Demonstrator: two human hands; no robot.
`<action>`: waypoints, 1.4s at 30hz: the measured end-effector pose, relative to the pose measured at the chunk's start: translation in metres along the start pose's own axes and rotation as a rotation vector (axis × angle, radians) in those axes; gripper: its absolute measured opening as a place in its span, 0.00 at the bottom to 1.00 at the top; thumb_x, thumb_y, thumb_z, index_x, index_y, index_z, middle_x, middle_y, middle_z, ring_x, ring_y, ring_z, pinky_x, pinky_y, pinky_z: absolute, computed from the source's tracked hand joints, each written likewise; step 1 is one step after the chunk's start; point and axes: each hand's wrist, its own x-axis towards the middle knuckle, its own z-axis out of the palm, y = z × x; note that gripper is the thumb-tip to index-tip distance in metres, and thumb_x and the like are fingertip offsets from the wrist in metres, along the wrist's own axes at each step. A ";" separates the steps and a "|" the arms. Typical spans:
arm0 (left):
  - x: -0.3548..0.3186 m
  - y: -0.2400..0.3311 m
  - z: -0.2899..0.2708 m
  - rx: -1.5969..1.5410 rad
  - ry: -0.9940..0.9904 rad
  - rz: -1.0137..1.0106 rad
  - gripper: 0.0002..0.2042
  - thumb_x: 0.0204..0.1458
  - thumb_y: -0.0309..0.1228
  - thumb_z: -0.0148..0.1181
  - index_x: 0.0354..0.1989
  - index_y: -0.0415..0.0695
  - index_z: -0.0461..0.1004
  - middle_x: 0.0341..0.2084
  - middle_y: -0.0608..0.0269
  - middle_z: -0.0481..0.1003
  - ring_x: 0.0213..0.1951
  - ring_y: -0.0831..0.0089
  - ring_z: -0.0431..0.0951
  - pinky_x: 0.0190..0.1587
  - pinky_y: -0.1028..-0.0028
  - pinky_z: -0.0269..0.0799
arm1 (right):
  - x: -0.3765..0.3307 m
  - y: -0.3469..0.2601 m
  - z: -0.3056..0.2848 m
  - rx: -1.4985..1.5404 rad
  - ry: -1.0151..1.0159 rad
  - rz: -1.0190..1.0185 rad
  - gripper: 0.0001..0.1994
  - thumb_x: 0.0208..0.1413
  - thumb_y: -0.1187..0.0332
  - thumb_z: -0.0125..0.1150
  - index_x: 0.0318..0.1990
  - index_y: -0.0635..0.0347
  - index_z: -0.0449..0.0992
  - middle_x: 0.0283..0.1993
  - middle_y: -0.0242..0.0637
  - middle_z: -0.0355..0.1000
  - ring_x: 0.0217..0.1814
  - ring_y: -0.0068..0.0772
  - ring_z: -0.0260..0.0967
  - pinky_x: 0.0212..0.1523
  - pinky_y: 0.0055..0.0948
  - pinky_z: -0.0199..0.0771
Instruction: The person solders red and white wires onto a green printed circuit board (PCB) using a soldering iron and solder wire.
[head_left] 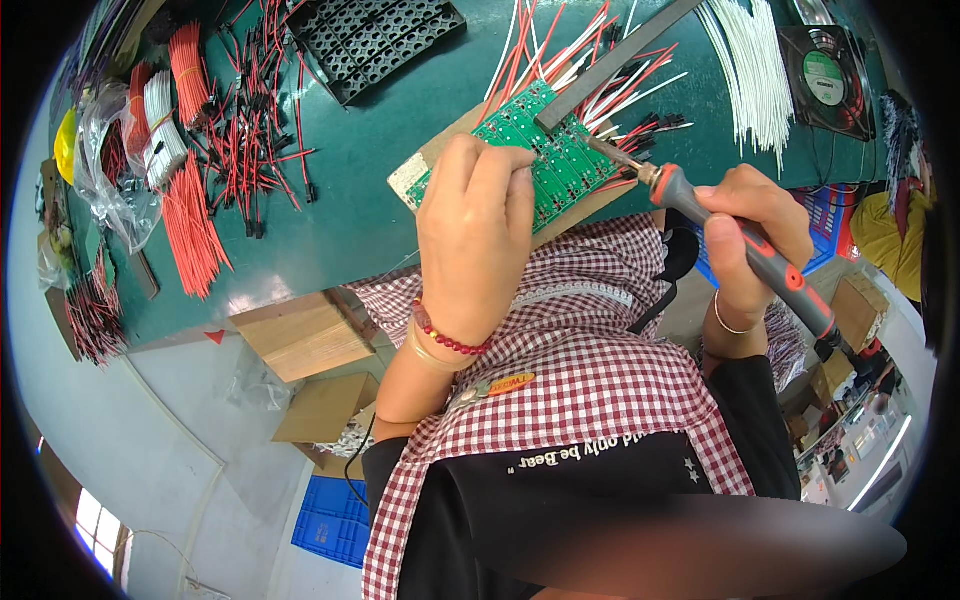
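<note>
green circuit board (545, 150): lying flat but skewed on a tan backing plate at the near edge of the green table, red and white leads fanning off its far side, a grey bar lying across its far corner | soldering iron (745, 235): grey-and-orange handle slanting, metal tip touching the board's right edge

Bright, even light falls on the green worktop (360, 170), with soft shadows and little glare. The fisheye bends straight edges near the black rim. A smeared, blurred patch crosses the lower middle; the centre is sharp.
</note>
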 end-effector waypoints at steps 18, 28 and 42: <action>-0.001 -0.004 0.007 0.024 0.002 -0.016 0.06 0.47 0.25 0.65 0.29 0.43 0.73 0.26 0.59 0.69 0.27 0.60 0.75 0.27 0.65 0.71 | -0.003 -0.003 0.024 -0.125 -0.109 -0.081 0.11 0.36 0.79 0.62 0.32 0.67 0.78 0.16 0.36 0.66 0.13 0.31 0.63 0.16 0.26 0.60; -0.001 0.000 0.002 0.031 0.076 0.024 0.06 0.46 0.20 0.66 0.29 0.38 0.74 0.28 0.60 0.69 0.23 0.70 0.71 0.27 0.73 0.69 | -0.006 -0.003 0.017 -0.142 -0.038 -0.126 0.10 0.38 0.78 0.62 0.33 0.68 0.77 0.18 0.38 0.68 0.15 0.30 0.65 0.16 0.26 0.62; -0.005 0.002 0.004 0.023 0.006 -0.055 0.05 0.46 0.20 0.66 0.27 0.38 0.74 0.24 0.61 0.72 0.24 0.72 0.74 0.27 0.75 0.69 | -0.003 0.002 0.019 -0.078 -0.074 -0.060 0.11 0.35 0.80 0.61 0.31 0.66 0.78 0.15 0.35 0.65 0.13 0.29 0.62 0.16 0.24 0.59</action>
